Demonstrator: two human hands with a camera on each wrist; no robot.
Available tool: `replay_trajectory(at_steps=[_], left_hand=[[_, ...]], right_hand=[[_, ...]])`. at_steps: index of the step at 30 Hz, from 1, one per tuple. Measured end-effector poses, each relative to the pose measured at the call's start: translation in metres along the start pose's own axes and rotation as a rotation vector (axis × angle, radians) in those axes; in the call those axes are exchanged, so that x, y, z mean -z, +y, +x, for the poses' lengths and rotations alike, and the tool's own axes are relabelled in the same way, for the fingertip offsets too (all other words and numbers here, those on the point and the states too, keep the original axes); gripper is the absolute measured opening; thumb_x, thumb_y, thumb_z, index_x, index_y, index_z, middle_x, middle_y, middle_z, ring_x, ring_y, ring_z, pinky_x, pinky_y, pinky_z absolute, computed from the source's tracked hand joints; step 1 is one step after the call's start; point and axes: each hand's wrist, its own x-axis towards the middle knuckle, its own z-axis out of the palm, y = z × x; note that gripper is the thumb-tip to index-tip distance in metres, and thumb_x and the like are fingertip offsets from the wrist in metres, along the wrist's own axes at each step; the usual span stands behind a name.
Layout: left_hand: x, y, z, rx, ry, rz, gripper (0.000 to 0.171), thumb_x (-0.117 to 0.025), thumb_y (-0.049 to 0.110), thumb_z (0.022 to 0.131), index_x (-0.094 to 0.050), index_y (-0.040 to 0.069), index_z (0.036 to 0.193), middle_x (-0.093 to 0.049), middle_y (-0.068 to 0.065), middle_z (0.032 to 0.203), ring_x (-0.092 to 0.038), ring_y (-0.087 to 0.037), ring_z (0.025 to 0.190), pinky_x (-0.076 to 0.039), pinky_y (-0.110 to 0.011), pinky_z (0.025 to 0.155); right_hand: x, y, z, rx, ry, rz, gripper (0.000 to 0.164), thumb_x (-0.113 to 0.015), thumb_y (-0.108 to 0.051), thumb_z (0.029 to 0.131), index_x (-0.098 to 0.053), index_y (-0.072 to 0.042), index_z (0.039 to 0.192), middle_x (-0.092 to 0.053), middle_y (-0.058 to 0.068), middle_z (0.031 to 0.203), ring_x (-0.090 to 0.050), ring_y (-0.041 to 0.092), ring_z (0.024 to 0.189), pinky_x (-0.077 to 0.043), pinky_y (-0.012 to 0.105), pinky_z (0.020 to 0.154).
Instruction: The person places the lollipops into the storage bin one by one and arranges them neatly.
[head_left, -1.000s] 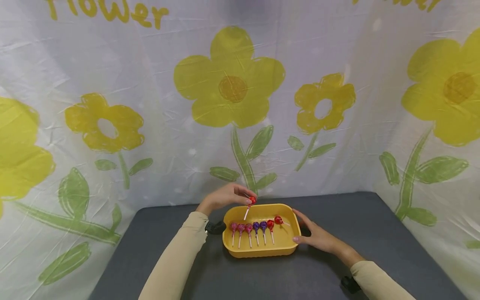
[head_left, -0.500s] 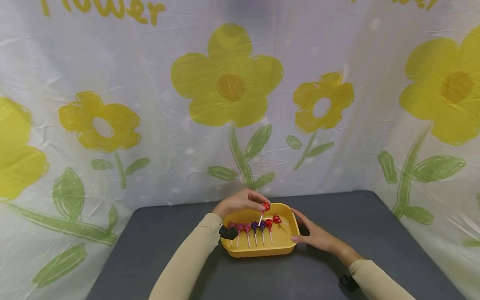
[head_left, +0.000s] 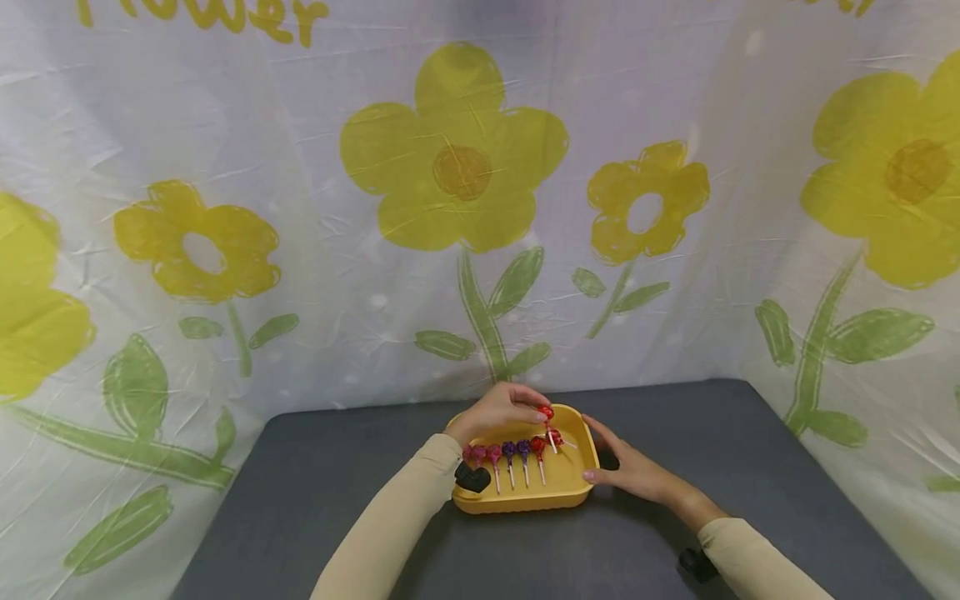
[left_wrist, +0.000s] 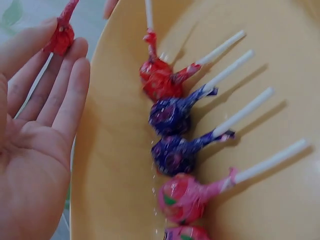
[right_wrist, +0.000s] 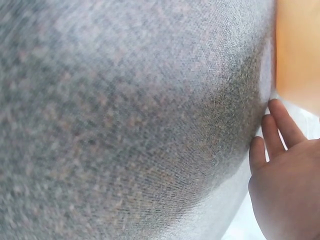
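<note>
My left hand is over the back of a yellow tray, pinching a red-wrapped lollipop by its head, white stick pointing down. Inside the tray lies a row of lollipops: pink ones at the left, two purple ones in the middle, then a red lollipop. Another red lollipop lies at the right end, its stick pointing right, partly behind the held lollipop's stick. My right hand grips the tray's right end, thumb at the rim and fingers along the outside, as the right wrist view partly shows.
The tray stands on a dark grey table. A white curtain with yellow flowers hangs behind it. A black wrist strap on the left arm covers the tray's left front corner in the head view.
My left hand has carried the red lollipop rightward across the tray, from above its back left to beside the red lollipops at the right. The right hand stays at the tray's end.
</note>
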Motion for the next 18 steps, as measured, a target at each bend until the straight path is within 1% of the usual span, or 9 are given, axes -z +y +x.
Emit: replay_trajectory(at_steps=[3,8,12,18], left_hand=[[-0.006,0.0,0.003,0.003,0.021,0.022,0.027,-0.072,0.015,0.091,-0.072,0.006,0.116,-0.075,-0.012,0.111,-0.072,-0.017,0.098,-0.057,-0.028,0.092],[-0.013,-0.002,0.008,0.033,0.059,0.063,0.024,-0.073,0.02,0.09,-0.073,0.01,0.112,-0.076,-0.008,0.109,-0.071,-0.012,0.096,-0.056,-0.027,0.092],[-0.016,-0.004,0.011,0.043,0.073,0.068,0.024,-0.074,0.021,0.089,-0.073,0.011,0.111,-0.076,-0.008,0.109,-0.071,-0.012,0.096,-0.057,-0.028,0.09],[-0.022,-0.003,0.015,0.036,0.095,0.087,0.022,-0.075,0.021,0.089,-0.075,0.011,0.109,-0.076,-0.009,0.107,-0.071,-0.01,0.093,-0.057,-0.026,0.087]], right_hand=[[0.0,0.0,0.0,0.011,-0.006,0.006,0.091,-0.069,-0.037,0.092,-0.009,-0.032,0.16,-0.042,0.019,0.15,-0.04,0.042,0.14,-0.04,0.068,0.102],[-0.001,-0.001,0.0,0.018,-0.009,0.002,0.091,-0.069,-0.037,0.092,-0.008,-0.03,0.16,-0.043,0.02,0.15,-0.04,0.043,0.139,-0.04,0.068,0.102],[-0.001,-0.001,-0.001,0.012,-0.007,-0.001,0.091,-0.068,-0.037,0.093,-0.008,-0.03,0.16,-0.043,0.02,0.15,-0.041,0.042,0.139,-0.039,0.068,0.102],[0.001,0.0,0.0,0.003,-0.005,0.0,0.091,-0.069,-0.037,0.092,-0.008,-0.031,0.16,-0.043,0.019,0.15,-0.04,0.042,0.14,-0.039,0.069,0.103]])
